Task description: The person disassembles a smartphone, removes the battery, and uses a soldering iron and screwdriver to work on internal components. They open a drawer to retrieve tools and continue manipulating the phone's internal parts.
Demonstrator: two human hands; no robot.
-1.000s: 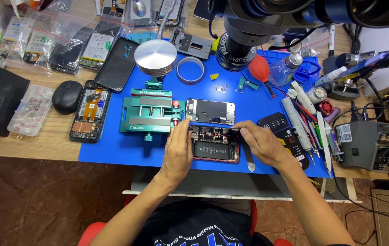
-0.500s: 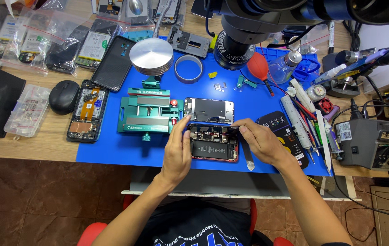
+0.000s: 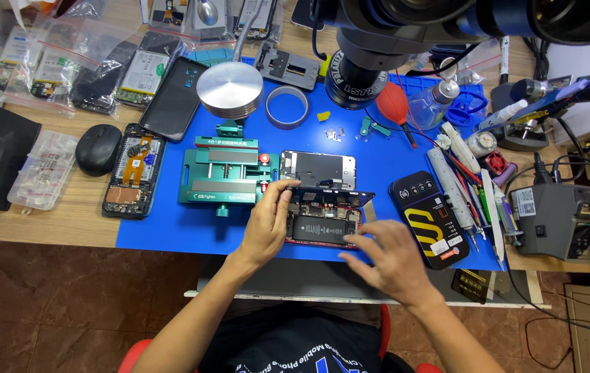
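An opened phone [image 3: 322, 226] with its black battery and circuit boards showing lies on the blue mat [image 3: 170, 231] near the front edge. Its screen panel [image 3: 333, 194] is lifted up along the far side. My left hand [image 3: 267, 222] grips the left end of that lifted screen and the phone body. My right hand [image 3: 388, 257] hovers with fingers spread, just right of and in front of the phone, holding nothing. A second phone part with a metal back plate [image 3: 317, 168] lies right behind.
A green clamp fixture [image 3: 224, 173] sits left of the phone. A black box with a yellow mark [image 3: 429, 217] lies to the right, beside several tools [image 3: 471, 186]. A microscope [image 3: 378, 41], round metal block [image 3: 229, 90], tape ring [image 3: 287, 107], mouse [image 3: 98, 148] and other opened phones [image 3: 129, 171] surround the mat.
My right hand has let go of the phone's right end and pulled back toward me, fingers now spread. The left hand stays on the lifted screen.
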